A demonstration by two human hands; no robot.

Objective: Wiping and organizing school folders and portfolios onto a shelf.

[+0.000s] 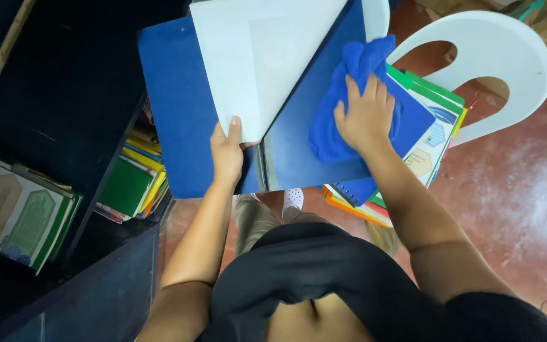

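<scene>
My left hand (227,151) grips the bottom edge of an open blue hardcover book (175,107), thumb on its white pages (248,57). My right hand (365,114) presses a crumpled blue cloth (343,82) against the inside of the book's blue right cover (298,152). The book is held up in front of me, above my legs.
A white plastic chair (501,50) on the right carries a stack of books and notebooks (425,152). A dark shelf (64,95) on the left holds more books (127,183) and a green-edged stack (20,215). The floor (514,190) is reddish.
</scene>
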